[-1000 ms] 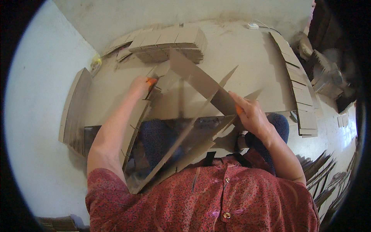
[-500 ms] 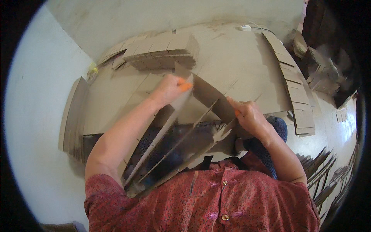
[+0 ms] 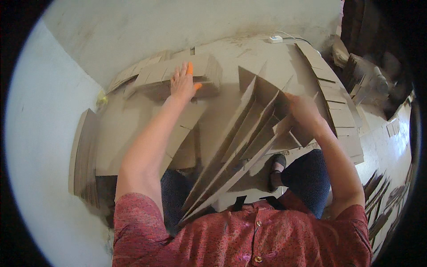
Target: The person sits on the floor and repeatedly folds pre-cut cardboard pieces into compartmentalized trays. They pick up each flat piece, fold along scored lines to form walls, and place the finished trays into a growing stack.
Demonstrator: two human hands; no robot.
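A partly interlocked cardboard divider [image 3: 231,138], made of long slotted strips fanned apart, slants from near my shirt up to the right. My right hand [image 3: 306,115] is closed on its far right end, somewhat blurred. My left hand [image 3: 182,85] is stretched forward, fingers spread, at the front edge of a stack of slotted cardboard strips [image 3: 153,76]. It appears to touch the stack, but I see no strip gripped. Orange covers show on its thumb and one finger.
Upright cardboard pieces [image 3: 83,155] lean by the left wall. Along the table's right edge runs a row of slotted strips [image 3: 336,100]. A white power socket [image 3: 275,39] with a cable lies at the back. More cardboard pieces [image 3: 378,200] stand at lower right.
My left hand has let go of the divider and moved forward to the stack, its fingers opening. The divider has swung right with my right hand, which has shifted right and slightly forward.
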